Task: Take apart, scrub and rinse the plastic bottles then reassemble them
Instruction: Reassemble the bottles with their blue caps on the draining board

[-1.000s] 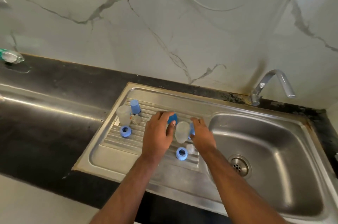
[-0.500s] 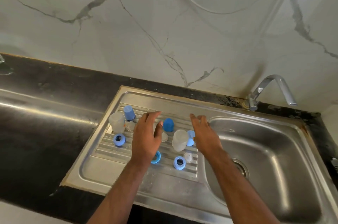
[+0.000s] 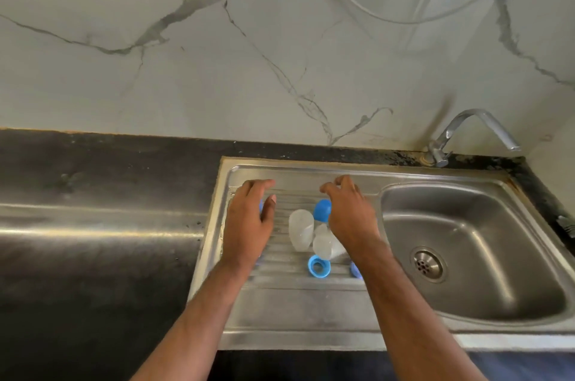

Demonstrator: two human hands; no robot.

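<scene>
Bottle parts lie on the ribbed steel drainboard [image 3: 289, 296]. A clear plastic bottle body [image 3: 300, 229] stands between my hands, with a second clear piece [image 3: 323, 244] right of it. A blue cap [image 3: 322, 210] sits behind them and a blue screw ring [image 3: 318, 267] lies in front. My left hand [image 3: 250, 218] hovers over the left parts with fingers loosely extended, hiding most of them; a sliver of blue [image 3: 260, 205] shows under it. My right hand [image 3: 350, 212] hovers with relaxed, slightly bent fingers beside the blue cap. Neither hand holds anything.
The sink basin [image 3: 466, 293] with its drain [image 3: 425, 264] lies to the right, under a chrome tap [image 3: 473, 131]. Dark countertop [image 3: 102, 169] stretches left. A marble wall rises behind. Another blue piece [image 3: 354, 270] peeks out beside my right forearm.
Both hands let go of the blue cap and clear bottle and lifted apart; the left hand shifted left over the other parts. The camera view swung leftward.
</scene>
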